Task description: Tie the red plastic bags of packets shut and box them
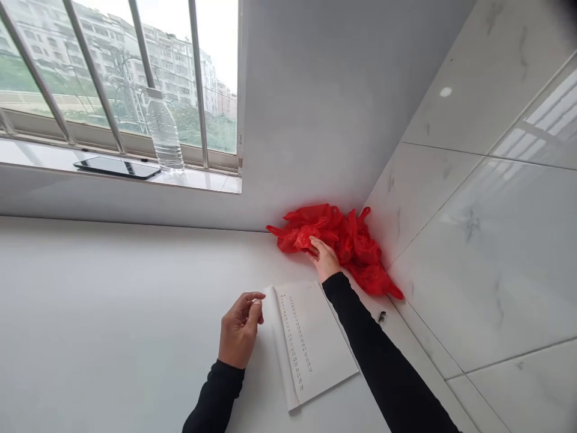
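Observation:
My right hand (325, 257) reaches to the corner of the table and grips a crumpled red plastic bag (308, 237) between thumb and fingers. More red plastic bags (367, 255) lie bunched beside it against the wall. Just above the white table, my left hand (241, 328) hovers with loosely curled fingers and a gap at the thumb; nothing shows in it. Between my two forearms an open notebook (331, 349) lies flat, with columns of handwritten numbers on its page. Its left side is folded or rolled back near my left hand.
A clear water bottle (165, 135) stands on the windowsill (211, 180) before metal bars. Next to it lies a dark tablet or phone (117, 168). Marbled tiles (491, 240) cover the right wall, and a small hole (382, 317) shows in the table near it.

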Demonstrator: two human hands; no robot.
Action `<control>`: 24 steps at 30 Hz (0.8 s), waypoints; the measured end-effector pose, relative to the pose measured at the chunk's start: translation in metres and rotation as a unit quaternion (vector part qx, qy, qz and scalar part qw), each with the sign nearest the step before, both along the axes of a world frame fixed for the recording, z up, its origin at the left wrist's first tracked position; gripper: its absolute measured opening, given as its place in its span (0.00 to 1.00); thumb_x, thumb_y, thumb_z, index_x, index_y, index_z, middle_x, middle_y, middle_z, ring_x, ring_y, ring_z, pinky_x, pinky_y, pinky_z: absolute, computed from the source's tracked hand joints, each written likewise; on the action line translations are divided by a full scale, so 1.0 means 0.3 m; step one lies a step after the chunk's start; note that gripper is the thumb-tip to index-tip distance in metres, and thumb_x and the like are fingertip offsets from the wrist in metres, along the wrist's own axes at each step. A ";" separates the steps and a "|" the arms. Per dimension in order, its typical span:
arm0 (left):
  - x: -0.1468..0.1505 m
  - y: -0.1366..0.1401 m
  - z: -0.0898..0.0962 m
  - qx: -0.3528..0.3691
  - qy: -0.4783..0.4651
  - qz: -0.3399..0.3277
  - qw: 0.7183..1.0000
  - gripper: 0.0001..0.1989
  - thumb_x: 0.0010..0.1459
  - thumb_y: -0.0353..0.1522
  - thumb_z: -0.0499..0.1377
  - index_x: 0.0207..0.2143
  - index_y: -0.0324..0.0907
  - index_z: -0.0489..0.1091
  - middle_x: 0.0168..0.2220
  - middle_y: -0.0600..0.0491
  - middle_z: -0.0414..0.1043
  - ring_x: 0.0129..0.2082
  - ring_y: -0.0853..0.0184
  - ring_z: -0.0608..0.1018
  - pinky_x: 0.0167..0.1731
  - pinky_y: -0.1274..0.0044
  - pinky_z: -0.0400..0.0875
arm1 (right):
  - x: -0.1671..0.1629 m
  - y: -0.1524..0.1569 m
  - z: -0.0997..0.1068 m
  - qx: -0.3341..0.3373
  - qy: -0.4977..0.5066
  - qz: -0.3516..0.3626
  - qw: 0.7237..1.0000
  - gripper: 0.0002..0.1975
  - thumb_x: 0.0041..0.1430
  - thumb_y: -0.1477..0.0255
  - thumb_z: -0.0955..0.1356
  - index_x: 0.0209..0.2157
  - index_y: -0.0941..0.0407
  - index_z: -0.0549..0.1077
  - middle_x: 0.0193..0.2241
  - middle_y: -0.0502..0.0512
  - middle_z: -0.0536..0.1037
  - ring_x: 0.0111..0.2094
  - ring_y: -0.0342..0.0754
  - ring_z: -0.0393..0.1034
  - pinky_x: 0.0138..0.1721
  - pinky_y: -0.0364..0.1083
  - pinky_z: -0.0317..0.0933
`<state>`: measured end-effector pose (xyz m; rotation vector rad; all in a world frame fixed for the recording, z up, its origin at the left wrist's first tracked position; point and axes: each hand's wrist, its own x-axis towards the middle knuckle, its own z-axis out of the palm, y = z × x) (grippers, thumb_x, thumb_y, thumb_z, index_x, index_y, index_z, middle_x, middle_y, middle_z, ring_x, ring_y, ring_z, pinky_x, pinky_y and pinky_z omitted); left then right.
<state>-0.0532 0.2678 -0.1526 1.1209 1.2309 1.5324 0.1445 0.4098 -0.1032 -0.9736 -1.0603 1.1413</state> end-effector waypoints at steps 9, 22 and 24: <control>-0.003 0.009 0.047 -0.152 -0.206 -0.285 0.923 0.35 0.62 0.55 0.48 0.58 0.40 0.66 0.40 0.41 0.77 0.33 0.52 0.81 0.22 0.62 0.78 | -0.088 -0.530 0.041 0.063 -0.042 0.188 0.979 0.17 0.62 0.61 0.69 0.51 0.50 0.77 0.43 0.56 0.79 0.40 0.53 0.75 0.46 0.55 0.70; 0.032 0.012 0.023 -0.095 -0.170 -0.257 0.947 0.30 0.50 0.34 0.70 0.56 0.43 0.70 0.49 0.45 0.78 0.38 0.61 0.81 0.37 0.75 0.76 | 0.084 -0.496 -0.158 0.055 -0.137 -0.031 0.989 0.20 0.65 0.57 0.67 0.53 0.51 0.66 0.44 0.55 0.73 0.45 0.51 0.70 0.48 0.51 0.67; 0.038 0.005 0.035 -0.098 -0.145 -0.266 0.948 0.27 0.52 0.34 0.69 0.55 0.43 0.71 0.50 0.44 0.78 0.40 0.61 0.81 0.38 0.74 0.76 | 0.082 -0.506 -0.145 0.094 -0.204 0.011 0.974 0.23 0.62 0.59 0.70 0.56 0.50 0.68 0.50 0.57 0.72 0.51 0.53 0.68 0.55 0.54 0.63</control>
